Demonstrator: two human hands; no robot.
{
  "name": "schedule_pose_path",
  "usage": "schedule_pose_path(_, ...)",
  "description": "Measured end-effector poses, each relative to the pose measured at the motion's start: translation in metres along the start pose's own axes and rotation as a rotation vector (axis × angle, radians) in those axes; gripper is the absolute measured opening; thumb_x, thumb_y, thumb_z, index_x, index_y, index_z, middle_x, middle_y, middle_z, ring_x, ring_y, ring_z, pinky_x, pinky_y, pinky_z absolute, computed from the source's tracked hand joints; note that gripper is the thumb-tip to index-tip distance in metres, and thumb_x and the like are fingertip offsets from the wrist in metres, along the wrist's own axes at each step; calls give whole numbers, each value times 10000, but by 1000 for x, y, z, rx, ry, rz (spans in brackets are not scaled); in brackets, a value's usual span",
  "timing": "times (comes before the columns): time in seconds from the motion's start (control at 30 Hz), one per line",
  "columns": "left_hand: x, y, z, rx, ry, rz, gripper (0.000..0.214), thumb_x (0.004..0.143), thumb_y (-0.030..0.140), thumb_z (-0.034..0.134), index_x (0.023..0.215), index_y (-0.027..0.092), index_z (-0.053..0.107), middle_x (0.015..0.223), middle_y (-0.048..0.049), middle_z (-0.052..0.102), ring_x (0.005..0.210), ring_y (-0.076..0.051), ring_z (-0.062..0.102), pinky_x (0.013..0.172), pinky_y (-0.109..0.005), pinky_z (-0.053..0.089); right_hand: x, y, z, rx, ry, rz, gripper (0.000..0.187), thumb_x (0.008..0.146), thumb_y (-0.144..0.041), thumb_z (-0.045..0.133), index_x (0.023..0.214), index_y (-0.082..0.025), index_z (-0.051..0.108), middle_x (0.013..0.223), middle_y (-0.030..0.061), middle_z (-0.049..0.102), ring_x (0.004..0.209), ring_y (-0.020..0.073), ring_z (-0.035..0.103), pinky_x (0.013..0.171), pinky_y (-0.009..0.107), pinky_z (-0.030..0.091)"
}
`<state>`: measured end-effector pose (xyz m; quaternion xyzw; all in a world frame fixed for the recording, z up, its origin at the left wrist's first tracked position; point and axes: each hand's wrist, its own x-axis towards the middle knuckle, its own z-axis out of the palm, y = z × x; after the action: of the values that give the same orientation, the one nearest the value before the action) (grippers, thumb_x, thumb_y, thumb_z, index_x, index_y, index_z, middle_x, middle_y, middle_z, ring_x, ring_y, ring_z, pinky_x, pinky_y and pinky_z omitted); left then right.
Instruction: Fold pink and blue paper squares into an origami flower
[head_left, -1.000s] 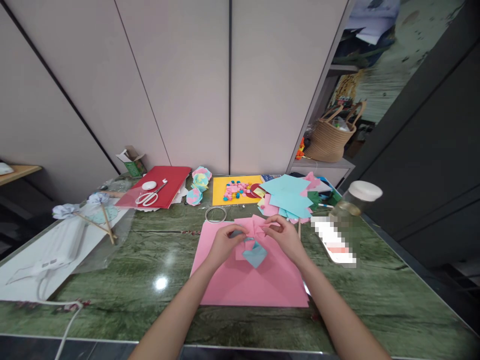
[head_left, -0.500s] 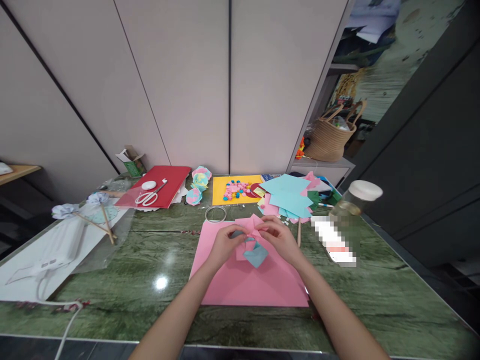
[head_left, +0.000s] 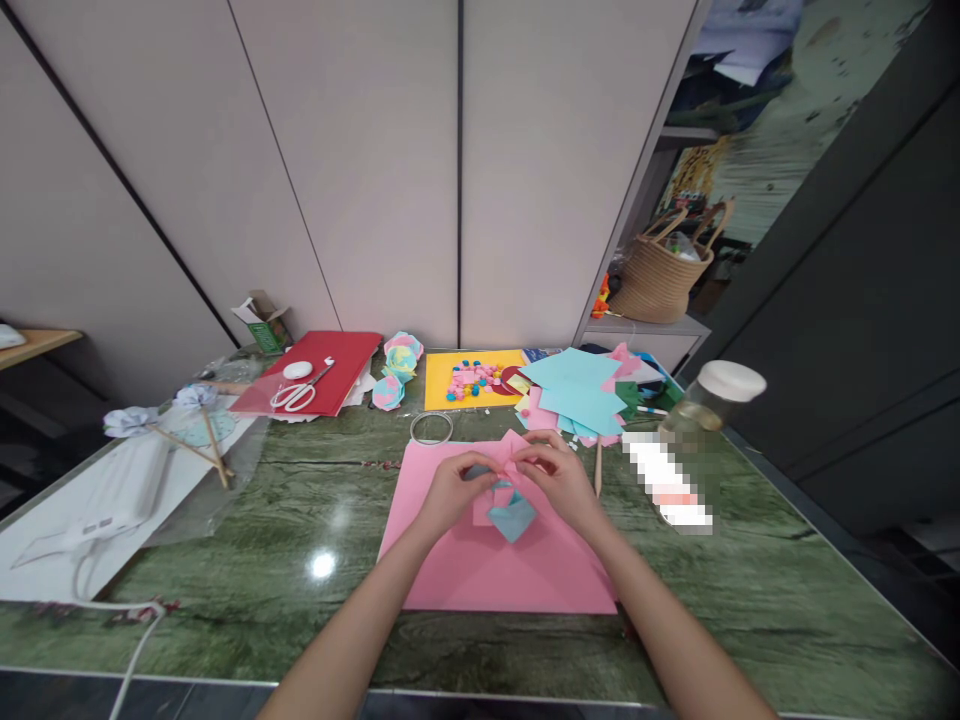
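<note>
Between my two hands is a folded paper piece in pink and light blue (head_left: pixel 512 513), held just above a large pink sheet (head_left: pixel 502 590). My left hand (head_left: pixel 461 487) pinches its pink part from the left with thumb and fingers. From the right, my right hand (head_left: pixel 559 475) pinches the same pink part, the fingertips of both hands almost meeting. The light blue part points down toward me. My fingers cover some of the pink folds.
Behind the pink sheet lie a metal ring (head_left: pixel 431 429), paper flowers (head_left: pixel 397 370), and a yellow sheet (head_left: pixel 436 385) with small coloured balls. Scissors (head_left: pixel 296 395) rest on a red folder (head_left: pixel 345 350). Light blue papers (head_left: pixel 577 390), a lidded jar (head_left: pixel 709 400) and a blurred-out phone (head_left: pixel 667 480) are at right.
The pink upper part of the paper now shows less, narrowed between my fingertips. The light blue part has tilted slightly and sits a little lower. Both hands moved only slightly.
</note>
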<state>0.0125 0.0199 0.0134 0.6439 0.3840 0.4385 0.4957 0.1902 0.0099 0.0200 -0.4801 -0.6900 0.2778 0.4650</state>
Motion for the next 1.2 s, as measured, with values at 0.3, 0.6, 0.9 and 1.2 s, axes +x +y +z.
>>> schedule_pose_path(0.3,-2,-2,1,-4,11,10,111,671,216,594,747,152,644,765,-48,645,724,-155,575,652,-248,444,-2,-4,3,-46,38,0,124,747,-213,530,760,-223,653,987,57,471,929,183,505,681,279,440)
schedule_pose_path(0.6,-1,2,3,8,9,28,96,669,209,598,725,149,650,742,-42,639,704,-142,568,640,-234,443,-5,-7,7,-107,98,-12,144,759,-190,511,746,-220,651,974,57,483,910,182,512,705,290,430)
schedule_pose_path(0.9,-2,1,2,-37,-27,11,93,671,196,590,731,143,638,757,-47,628,708,-146,564,638,-241,450,-8,-9,10,-136,166,-72,151,775,-194,502,759,-229,648,975,58,486,944,196,502,762,321,430)
schedule_pose_path(1.2,-4,12,1,33,-30,59,89,683,154,570,718,159,651,749,-43,628,717,-144,565,653,-240,445,-9,-8,10,-80,207,-133,158,763,-172,527,778,-259,657,1005,59,478,959,201,506,827,364,418)
